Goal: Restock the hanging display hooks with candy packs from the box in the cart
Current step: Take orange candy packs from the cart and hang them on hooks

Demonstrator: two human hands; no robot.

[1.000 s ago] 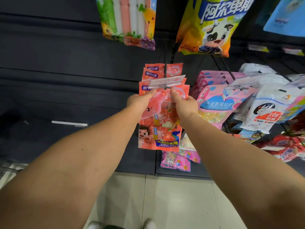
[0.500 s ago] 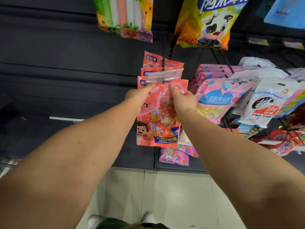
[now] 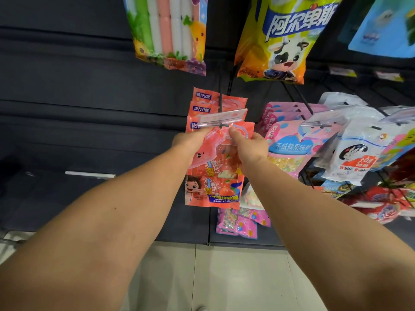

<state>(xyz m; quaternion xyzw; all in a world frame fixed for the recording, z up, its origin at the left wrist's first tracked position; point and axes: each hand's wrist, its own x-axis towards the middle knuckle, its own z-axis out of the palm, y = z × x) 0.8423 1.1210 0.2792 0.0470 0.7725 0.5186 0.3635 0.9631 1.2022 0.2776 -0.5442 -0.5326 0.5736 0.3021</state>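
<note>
Reaching up at the centre of the frame, both hands held one orange candy pack (image 3: 213, 173) by its top edge. The left hand (image 3: 190, 142) pinched the upper left corner and the right hand (image 3: 249, 147) pinched the top just right of the middle, thumb on the front face. The pack hung upright with its top right under the clear price tag holder (image 3: 222, 117) at the tip of the display hook (image 3: 220, 104); whether its hole was over the tip could not be told. Behind the holder, more orange packs (image 3: 203, 107) of the same kind hung on that hook, fanned toward the upper left.

Just to the right, a row of pink packs (image 3: 289, 147) hung on the next hook, almost touching the right hand. Farther right were white rabbit bags (image 3: 352, 153). Above, a striped fruit-candy bag (image 3: 170, 32) hung at upper centre and a yellow cow bag (image 3: 285, 39) at upper right. Small pink packs (image 3: 238, 225) hung below the held pack. The dark back panel (image 3: 89, 86) filled the left, with pale floor tiles (image 3: 220, 277) at the bottom.
</note>
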